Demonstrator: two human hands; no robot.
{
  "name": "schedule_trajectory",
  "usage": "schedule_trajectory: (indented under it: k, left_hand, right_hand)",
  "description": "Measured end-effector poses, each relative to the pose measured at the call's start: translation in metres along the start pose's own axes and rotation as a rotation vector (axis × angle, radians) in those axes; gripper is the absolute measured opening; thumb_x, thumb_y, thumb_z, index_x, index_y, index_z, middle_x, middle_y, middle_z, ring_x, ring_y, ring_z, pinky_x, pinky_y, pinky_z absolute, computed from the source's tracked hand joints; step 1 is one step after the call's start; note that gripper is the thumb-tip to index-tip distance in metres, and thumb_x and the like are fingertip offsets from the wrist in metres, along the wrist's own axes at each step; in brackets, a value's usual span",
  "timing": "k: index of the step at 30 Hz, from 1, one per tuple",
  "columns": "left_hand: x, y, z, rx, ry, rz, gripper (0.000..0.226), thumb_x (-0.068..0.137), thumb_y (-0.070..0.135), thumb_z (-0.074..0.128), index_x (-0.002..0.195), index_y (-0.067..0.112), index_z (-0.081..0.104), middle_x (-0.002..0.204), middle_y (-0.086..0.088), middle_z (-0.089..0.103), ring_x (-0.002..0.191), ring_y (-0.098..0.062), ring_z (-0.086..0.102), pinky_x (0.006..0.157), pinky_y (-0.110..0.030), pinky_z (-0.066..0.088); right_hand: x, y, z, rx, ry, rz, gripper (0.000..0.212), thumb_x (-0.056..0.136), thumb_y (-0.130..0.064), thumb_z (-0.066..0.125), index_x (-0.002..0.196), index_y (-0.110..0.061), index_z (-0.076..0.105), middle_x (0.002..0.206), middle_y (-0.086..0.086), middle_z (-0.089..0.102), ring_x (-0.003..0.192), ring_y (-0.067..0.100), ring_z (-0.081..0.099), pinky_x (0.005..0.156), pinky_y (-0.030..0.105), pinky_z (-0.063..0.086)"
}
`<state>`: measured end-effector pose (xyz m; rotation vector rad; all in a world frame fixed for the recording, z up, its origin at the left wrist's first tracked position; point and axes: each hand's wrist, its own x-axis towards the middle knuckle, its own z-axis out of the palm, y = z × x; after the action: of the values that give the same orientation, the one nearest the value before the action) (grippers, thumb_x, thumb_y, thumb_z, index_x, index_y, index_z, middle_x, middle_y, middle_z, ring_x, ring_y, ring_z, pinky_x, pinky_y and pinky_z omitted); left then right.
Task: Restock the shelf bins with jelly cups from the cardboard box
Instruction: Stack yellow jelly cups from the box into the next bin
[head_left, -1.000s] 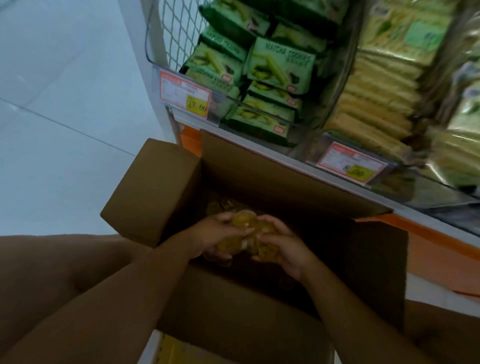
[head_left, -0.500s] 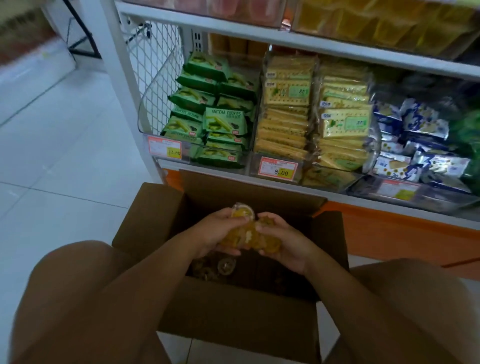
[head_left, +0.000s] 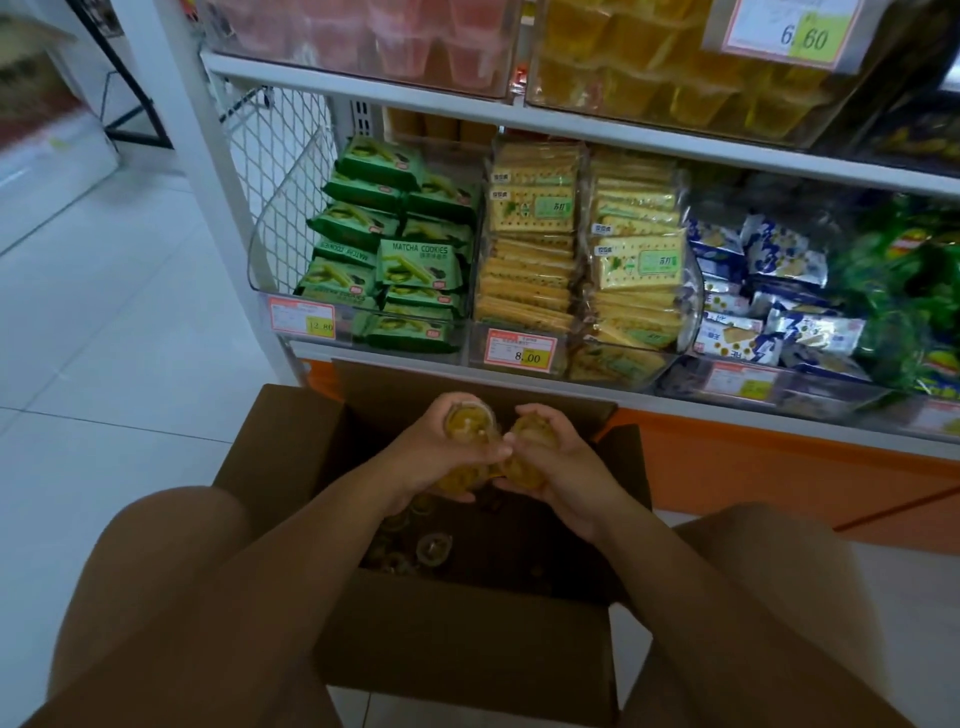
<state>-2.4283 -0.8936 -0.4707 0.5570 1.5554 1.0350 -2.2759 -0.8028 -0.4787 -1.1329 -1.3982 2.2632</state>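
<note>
Head view shows the left hand (head_left: 441, 457) and right hand (head_left: 563, 467) pressed together, fingers curled round a cluster of yellow jelly cups (head_left: 467, 422) held between them; the number of cups cannot be told. One second ago both hands were down inside the cardboard box (head_left: 467, 649), gathering the cups. The cluster is now lifted off the contents and sits above the box opening, near the rear flap. The camera has also tilted upward, bringing the upper shelf into view: a clear yellow-jelly bin (head_left: 649, 78) at the right and a pink-jelly bin (head_left: 395, 41) to its left. Loose cups (head_left: 431, 551) remain on the box bottom, toward its left side. The box stands on the floor (head_left: 130, 364) at the foot of the shelf unit. Judgement: pickup is complete and transfer is in hand. The likely destination is the yellow-jelly bin, reached by raising the load past the matcha cookie packs (head_left: 415, 260). Risk: a cup may slip from the underside of the two-hand hold.
</note>
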Motion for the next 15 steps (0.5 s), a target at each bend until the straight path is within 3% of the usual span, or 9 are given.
schedule_trajectory:
  k: [6,13,15]
  left_hand:
    - [0.0066,-0.0052,-0.0049,-0.095,0.042,-0.013,0.056,0.076,0.014,0.078,0.118,0.037,0.049,0.121,-0.009,0.053,0.101,-0.029,0.064,0.066,-0.034,0.058]
    - [0.0021,-0.0055,-0.0089,-0.246,0.059,-0.025,0.052,0.081,-0.002,0.062,0.121,0.030,0.050,0.122,-0.011,0.049,0.102,-0.033,0.059,0.066,-0.038,0.056]
    - [-0.0012,-0.0031,-0.0097,-0.247,0.067,-0.021,0.052,0.082,-0.004,0.060,0.121,0.029,0.050,0.121,-0.012,0.049,0.102,-0.034,0.059,0.064,-0.038,0.056]
  right_hand:
    - [0.0007,0.0008,0.0001,0.089,-0.014,-0.034,0.043,0.088,-0.006,0.066,0.119,-0.034,0.063,0.125,0.012,0.058,0.100,0.026,0.069,0.081,0.042,0.058]
    - [0.0001,-0.0065,0.0072,0.113,0.054,-0.006,0.028,0.102,-0.030,0.044,0.125,-0.036,0.060,0.119,0.008,0.064,0.100,0.026,0.069,0.066,0.037,0.056]
    - [-0.0021,-0.0084,0.0066,0.081,0.068,-0.005,0.028,0.101,-0.030,0.047,0.128,-0.031,0.055,0.115,0.007,0.068,0.099,0.027,0.070,0.066,0.038,0.057]
